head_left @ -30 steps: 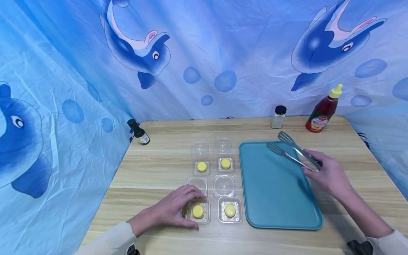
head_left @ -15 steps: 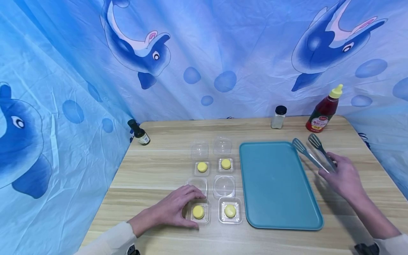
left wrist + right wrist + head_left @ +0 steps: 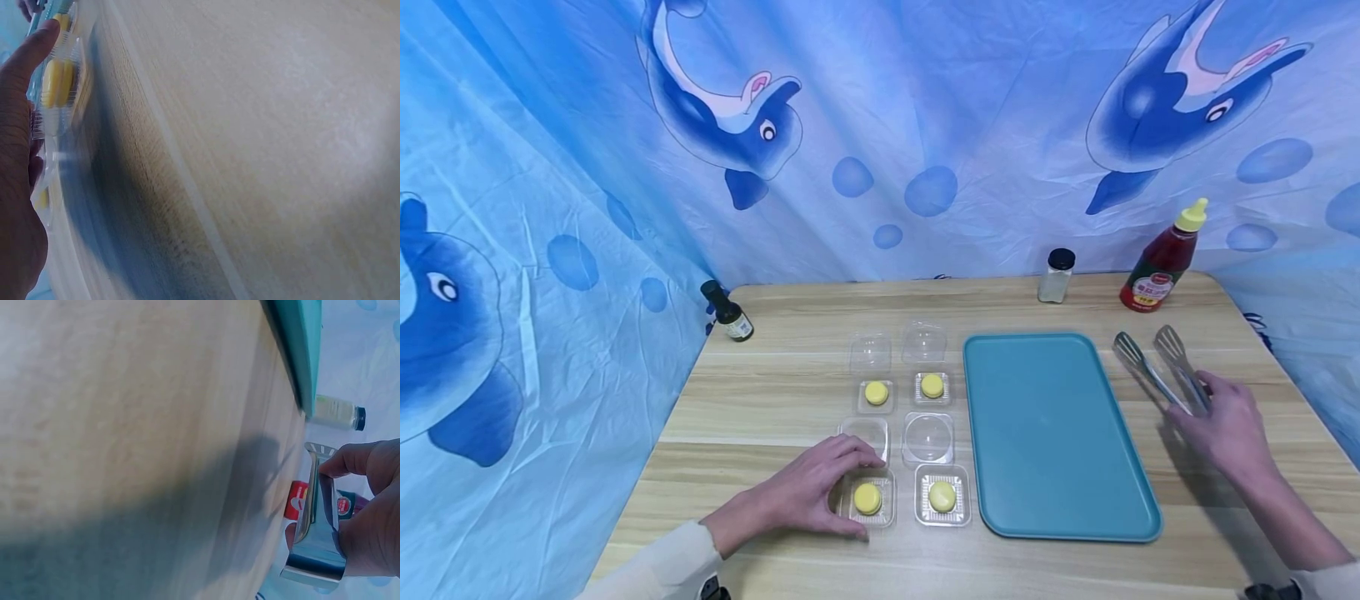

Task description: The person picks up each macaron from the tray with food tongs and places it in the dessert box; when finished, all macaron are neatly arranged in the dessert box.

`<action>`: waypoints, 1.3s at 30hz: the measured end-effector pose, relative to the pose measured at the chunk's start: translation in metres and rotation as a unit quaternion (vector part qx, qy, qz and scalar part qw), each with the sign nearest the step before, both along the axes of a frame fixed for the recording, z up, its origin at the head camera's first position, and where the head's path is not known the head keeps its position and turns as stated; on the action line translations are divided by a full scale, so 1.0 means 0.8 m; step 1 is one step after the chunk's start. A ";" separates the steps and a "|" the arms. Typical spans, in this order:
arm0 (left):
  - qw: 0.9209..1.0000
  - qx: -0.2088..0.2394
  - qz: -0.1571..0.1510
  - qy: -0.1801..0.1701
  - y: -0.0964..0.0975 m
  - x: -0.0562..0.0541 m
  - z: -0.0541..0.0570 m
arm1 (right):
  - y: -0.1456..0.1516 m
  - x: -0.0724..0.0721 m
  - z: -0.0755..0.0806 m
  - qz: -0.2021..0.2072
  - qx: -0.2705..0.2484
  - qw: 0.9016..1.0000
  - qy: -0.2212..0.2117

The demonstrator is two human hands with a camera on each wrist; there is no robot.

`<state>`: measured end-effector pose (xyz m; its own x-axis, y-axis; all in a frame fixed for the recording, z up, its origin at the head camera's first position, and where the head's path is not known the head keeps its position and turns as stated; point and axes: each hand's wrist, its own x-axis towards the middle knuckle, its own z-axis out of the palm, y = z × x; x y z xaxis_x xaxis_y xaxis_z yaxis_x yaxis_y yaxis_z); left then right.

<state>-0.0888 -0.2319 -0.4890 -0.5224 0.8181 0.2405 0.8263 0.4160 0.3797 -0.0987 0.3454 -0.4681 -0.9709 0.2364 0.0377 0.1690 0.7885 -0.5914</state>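
My left hand (image 3: 816,485) spans a clear plastic box (image 3: 886,505), thumb along its near side and fingers at the hinge side. Inside lies a yellow macaron (image 3: 867,499), seen edge-on in the left wrist view with the thumb (image 3: 44,39) beside the box. My right hand (image 3: 1223,427) grips serving tongs (image 3: 1167,385) with grey-green slotted tips, held right of the teal tray (image 3: 1045,433) and pointing away. In the right wrist view their metal bend (image 3: 312,567) shows near the palm; the tips stand apart with nothing between them.
Three more lidded boxes stand open with yellow macarons: a near-right macaron (image 3: 942,497), a far-left macaron (image 3: 876,392) and a far-right macaron (image 3: 932,385). A ketchup bottle (image 3: 1156,271), a shaker jar (image 3: 1057,277) and a dark sauce bottle (image 3: 728,313) line the back.
My right hand has carried the tongs from above the tray to the right, past its edge. The left hand and the boxes stay where they were.
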 end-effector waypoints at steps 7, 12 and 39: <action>1.000 -0.004 0.000 0.008 0.000 0.000 0.001 | 0.007 0.003 -0.010 0.001 -0.006 1.000 -0.001; 1.000 -0.004 -0.001 0.011 0.001 0.000 0.001 | 0.008 0.003 -0.018 -0.015 0.001 1.000 0.001; 0.990 -0.003 0.138 -0.016 0.001 -0.085 0.057 | -0.017 -0.036 0.008 0.040 -0.014 0.993 0.113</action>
<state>-0.1568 -0.2313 -0.4437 -0.7337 0.6444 0.2156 0.6683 0.6271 0.4001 -0.1274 0.3317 -0.4617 -0.9540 0.1631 0.2516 -0.0333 0.7763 -0.6295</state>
